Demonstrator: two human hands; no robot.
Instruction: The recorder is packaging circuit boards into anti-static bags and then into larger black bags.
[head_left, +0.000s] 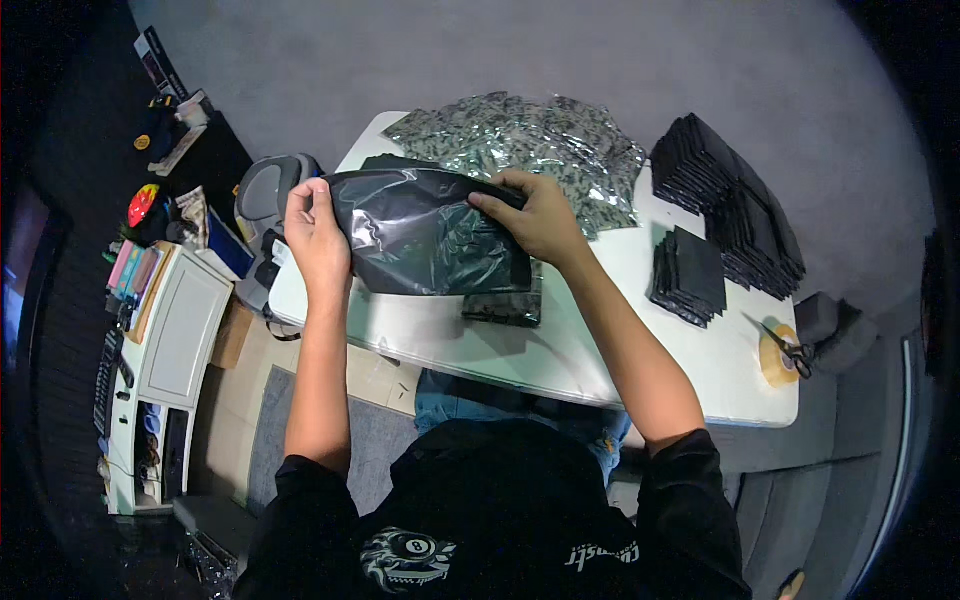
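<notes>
- The left hand [318, 230] pinches the upper left corner of a glossy black plastic bag [430, 240], thumb against fingers.
- The right hand [540, 220] grips the bag's upper right edge — thumb on the near side, fingers mostly hidden behind.
- The bag hangs between both hands, creased and shiny, in front of the person and over the near left part of a white table [420, 328].
- Just below the bag's lower edge lies a dark camouflage packet [503, 310], partly covered from view.
- Beyond the bag, a pile of camouflage packets [540, 135] shines at the table's far edge.
- To the right stand larger black stacks [740, 215] and a smaller black stack [692, 272] — scissors [797, 354] lie on a tape roll [773, 362] nearby.
</notes>
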